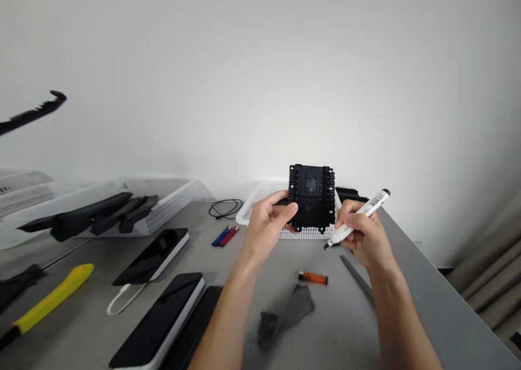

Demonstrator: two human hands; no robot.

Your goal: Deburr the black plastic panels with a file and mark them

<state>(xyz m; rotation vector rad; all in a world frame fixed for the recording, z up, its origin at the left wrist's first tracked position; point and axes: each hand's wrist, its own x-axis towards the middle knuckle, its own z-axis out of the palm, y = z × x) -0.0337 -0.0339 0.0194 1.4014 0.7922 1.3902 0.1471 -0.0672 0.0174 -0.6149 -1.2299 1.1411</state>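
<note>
My left hand [268, 215] grips a black ribbed plastic part [312, 196] by its left side, thumb on the front face. The part is held up facing me, with toothed rails along both sides. In my right hand [362, 230] is a white marker [364, 211], uncapped, its dark tip pointing down and left. The tip is just below and right of the part, apart from it. Behind the part stands a white plastic basket [244, 212], mostly covered by my hands and the part. Below lie an orange lighter [313, 278] and a crumpled dark cloth-like piece [287, 313].
A white basket [179, 199] with black parts [97, 212] stands left. Two phone-like devices [152, 256], a yellow-handled tool [57, 299], a thin cable [225, 208], blue and red lighters [225, 236] and a grey flat strip [356, 275] lie on the grey table [442, 305].
</note>
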